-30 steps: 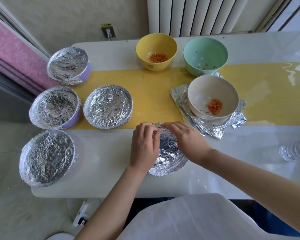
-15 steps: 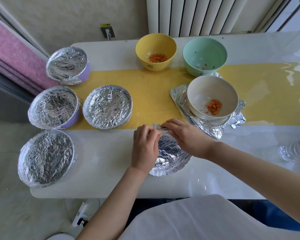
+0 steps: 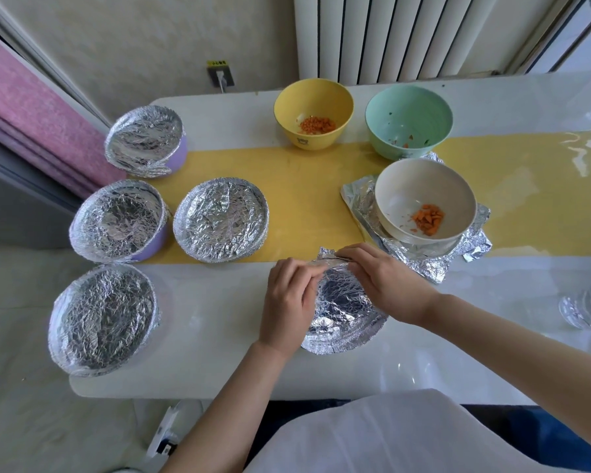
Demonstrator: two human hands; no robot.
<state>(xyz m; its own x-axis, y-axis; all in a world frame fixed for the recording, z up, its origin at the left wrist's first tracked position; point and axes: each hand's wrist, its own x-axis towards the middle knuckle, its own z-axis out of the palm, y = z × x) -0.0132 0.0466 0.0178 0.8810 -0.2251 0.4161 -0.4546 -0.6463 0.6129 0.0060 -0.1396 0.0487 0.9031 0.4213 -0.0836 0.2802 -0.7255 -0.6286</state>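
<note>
On the surface (image 3: 219, 319), near its front edge: foil (image 3: 347, 312), far flap lifted. Grip of left hand (image 3: 287, 298) and of right hand (image 3: 388, 285) closed in a pinch on that flap. Probably very light, thin, easy to tear; best taken gently at the folded rim.

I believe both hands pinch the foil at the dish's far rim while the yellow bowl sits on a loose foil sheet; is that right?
Not quite: the head view shows the beige bowl, not the yellow bowl, on the loose foil sheet.
</note>
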